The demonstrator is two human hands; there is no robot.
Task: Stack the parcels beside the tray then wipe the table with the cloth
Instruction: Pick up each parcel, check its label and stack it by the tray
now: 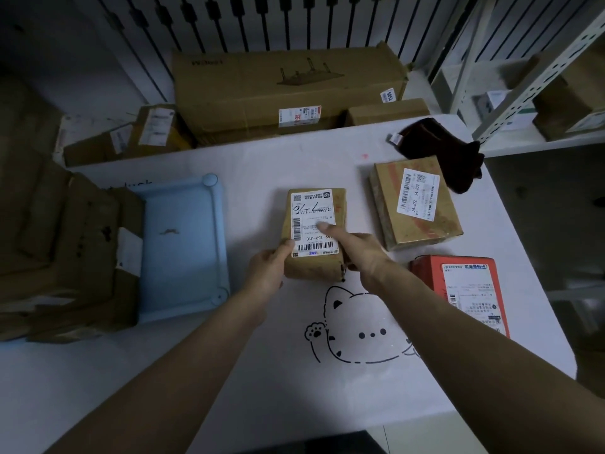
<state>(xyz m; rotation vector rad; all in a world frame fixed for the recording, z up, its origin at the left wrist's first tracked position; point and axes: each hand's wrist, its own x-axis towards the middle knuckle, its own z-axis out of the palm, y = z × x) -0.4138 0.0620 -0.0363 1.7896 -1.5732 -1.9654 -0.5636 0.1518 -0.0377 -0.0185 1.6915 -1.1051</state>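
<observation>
Forearms point(196, 365) reach forward over a cat drawing point(357, 326) on the table point(262, 165). The left hand point(266, 273) grips the near left corner of a brown parcel point(314, 270), thumb at the edge of its label point(312, 221). The right hand point(360, 253) clasps the right side, thumb laid across the label, which reads "159-J10". The parcel is mid-table, between the blue tray point(183, 257) and a second parcel point(415, 204) labelled "J4-J02". A red parcel point(458, 290) lies near right, and the dark cloth point(442, 149) far right.
</observation>
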